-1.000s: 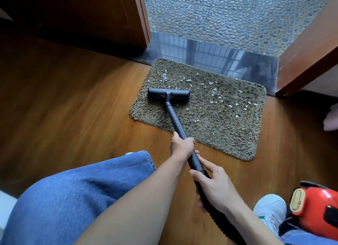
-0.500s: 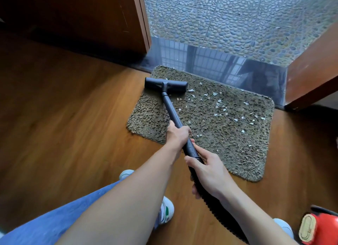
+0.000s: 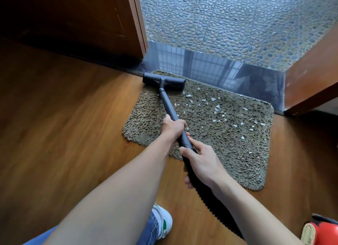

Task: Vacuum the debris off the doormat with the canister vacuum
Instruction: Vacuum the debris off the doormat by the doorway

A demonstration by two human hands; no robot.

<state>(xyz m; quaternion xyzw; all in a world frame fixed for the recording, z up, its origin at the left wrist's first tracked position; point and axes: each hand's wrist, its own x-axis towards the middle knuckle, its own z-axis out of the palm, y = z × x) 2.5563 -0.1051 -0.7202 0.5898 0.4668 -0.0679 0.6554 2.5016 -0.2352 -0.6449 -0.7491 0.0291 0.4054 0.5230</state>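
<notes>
Wooden floor [image 3: 64, 135], doormat [image 3: 237, 153] flecked with debris [image 3: 217, 107] (pale bits), my left hand [image 3: 172, 127] and right hand [image 3: 201, 162] both wrapped round the wand [image 3: 169, 105] — nozzle [image 3: 164, 81] at the mat's far-left corner.

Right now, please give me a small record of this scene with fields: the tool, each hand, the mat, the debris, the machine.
tool: black floor nozzle at the doormat's far left corner, on a black wand
left hand: left hand gripping the wand, ahead of the right
right hand: right hand gripping where the wand meets the ribbed hose
mat: shaggy doormat on a wooden floor, against the threshold
debris: pale flakes, mostly on the mat's middle and right
machine: red canister, only partly in view, bottom right
</notes>
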